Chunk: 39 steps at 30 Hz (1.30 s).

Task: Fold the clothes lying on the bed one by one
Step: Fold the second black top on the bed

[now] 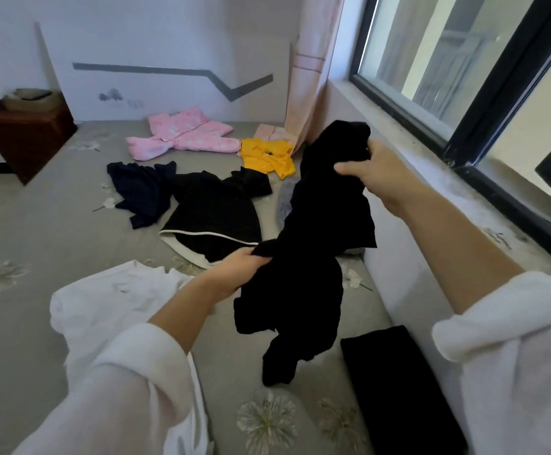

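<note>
Gripping crumpled black garment (313, 244), left hand (238, 270) and right hand (372, 172).

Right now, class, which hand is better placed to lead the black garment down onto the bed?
Probably left: the left hand grips the black garment over open bed; the right hand holds it by the window ledge.

One view, head-worn, wide-angle lens: viewpoint at the bed's (38, 231) 6 o'clock end, facing forward and down across it; left hand (234, 269) and right hand (377, 178) close under the lens; wall (169, 34) far at 12 o'clock; window (448, 54) near at 2 o'clock
</note>
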{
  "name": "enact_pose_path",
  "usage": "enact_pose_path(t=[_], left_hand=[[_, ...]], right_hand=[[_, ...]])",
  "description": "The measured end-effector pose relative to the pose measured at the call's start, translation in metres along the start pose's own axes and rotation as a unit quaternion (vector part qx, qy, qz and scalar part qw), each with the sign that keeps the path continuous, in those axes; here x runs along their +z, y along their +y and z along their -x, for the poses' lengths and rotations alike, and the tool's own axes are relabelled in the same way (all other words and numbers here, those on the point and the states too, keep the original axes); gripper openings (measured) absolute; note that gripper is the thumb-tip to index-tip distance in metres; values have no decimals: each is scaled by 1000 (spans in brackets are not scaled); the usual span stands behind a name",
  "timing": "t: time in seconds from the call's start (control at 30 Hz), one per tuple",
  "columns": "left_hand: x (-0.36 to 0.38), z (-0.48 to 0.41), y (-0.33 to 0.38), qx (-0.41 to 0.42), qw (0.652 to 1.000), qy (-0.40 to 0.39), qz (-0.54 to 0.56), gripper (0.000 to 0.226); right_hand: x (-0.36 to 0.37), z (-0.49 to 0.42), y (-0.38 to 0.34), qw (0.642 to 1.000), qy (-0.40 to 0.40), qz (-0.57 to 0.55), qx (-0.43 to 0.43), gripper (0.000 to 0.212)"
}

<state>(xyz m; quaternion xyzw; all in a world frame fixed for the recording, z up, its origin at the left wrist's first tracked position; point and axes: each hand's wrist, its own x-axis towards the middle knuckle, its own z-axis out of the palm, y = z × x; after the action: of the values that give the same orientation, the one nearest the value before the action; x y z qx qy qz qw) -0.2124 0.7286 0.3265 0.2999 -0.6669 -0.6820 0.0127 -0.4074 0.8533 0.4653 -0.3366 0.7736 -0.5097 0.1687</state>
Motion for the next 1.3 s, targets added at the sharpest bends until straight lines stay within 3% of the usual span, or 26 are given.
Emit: enact_pose_path(t=[0.07, 0.17, 0.3, 0.4, 0.47, 0.6, 0.7, 0.9, 1.03, 1.13, 1.17, 1.23, 1.3], left_hand=[[-7, 1, 26, -13, 998, 24, 48, 19], [-8, 1, 51, -61, 991, 55, 106, 28], [2, 0, 60, -103, 977, 73, 171, 28], [5, -2, 56, -114, 975, 67, 179, 27], [4, -2, 55, -125, 971, 61, 192, 26], [-17, -2, 55, -118, 964, 64, 229, 21], [-47, 3, 47, -128, 968, 86, 200, 13], [-53, 7, 22, -112, 978, 115, 131, 19], [-50, 9, 17, -63, 987, -2, 144, 37], [-52, 10, 14, -23, 997, -74, 21, 32], [-52, 9, 15, -14, 998, -59, -30, 25], [-54, 6, 17, -3, 993, 16, -116, 16], [-60, 5, 19, -8, 990, 61, -127, 18]], right_hand=[[9, 7, 35, 994, 18, 105, 16, 44], [33, 36, 84, 986, -134, -4, 96, 38], [58, 75, 130, 959, -210, -114, 154, 52], [73, 90, 147, 930, -307, -125, 159, 62], [85, 94, 148, 942, -279, -118, 147, 56], [91, 83, 135, 948, -202, -191, 157, 23], [68, 61, 118, 930, -155, -288, 166, 24], [51, 39, 88, 908, -242, -295, 175, 32], [49, 33, 78, 883, -274, -334, 182, 26], [41, 28, 71, 883, -315, -317, 146, 18], [37, 27, 69, 893, -312, -296, 131, 13], [27, 22, 66, 919, -275, -259, 111, 21], [14, 16, 64, 942, -236, -208, 118, 17]])
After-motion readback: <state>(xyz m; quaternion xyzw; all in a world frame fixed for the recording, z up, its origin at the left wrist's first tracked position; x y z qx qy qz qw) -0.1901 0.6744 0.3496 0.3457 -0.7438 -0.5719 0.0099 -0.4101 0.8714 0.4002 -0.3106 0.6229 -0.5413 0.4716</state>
